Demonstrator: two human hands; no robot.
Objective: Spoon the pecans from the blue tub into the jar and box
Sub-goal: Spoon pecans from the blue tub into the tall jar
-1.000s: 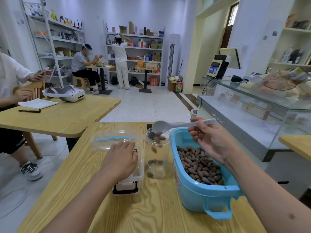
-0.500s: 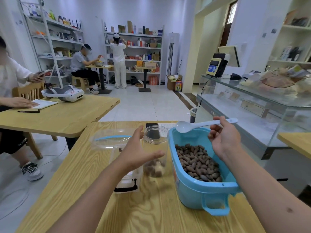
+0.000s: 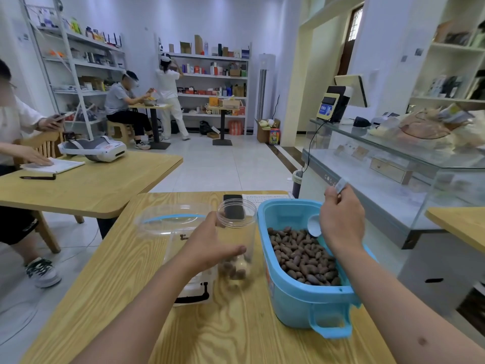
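Observation:
The blue tub (image 3: 301, 298) stands at the right of my wooden table (image 3: 131, 298), holding a heap of brown pecans (image 3: 301, 256). My right hand (image 3: 341, 219) grips a white spoon (image 3: 314, 227) whose bowl points down into the tub just above the nuts. Left of the tub stands a clear plastic jar (image 3: 237, 227) with a few pecans at its bottom. My left hand (image 3: 210, 245) wraps around the jar's left side. A clear plastic box (image 3: 168, 227) with a black latch sits left of the jar, partly hidden by my left arm.
A black phone (image 3: 232, 203) and a sheet of paper (image 3: 265, 198) lie behind the jar. Another wooden table (image 3: 91, 193) stands to the left with a person seated at it. A glass counter (image 3: 393, 179) runs along the right. Two people are by the far shelves.
My right hand swung the spoon from over the jar back to the tub and tipped its bowl down toward the pecans. My left hand left the box and closed around the jar.

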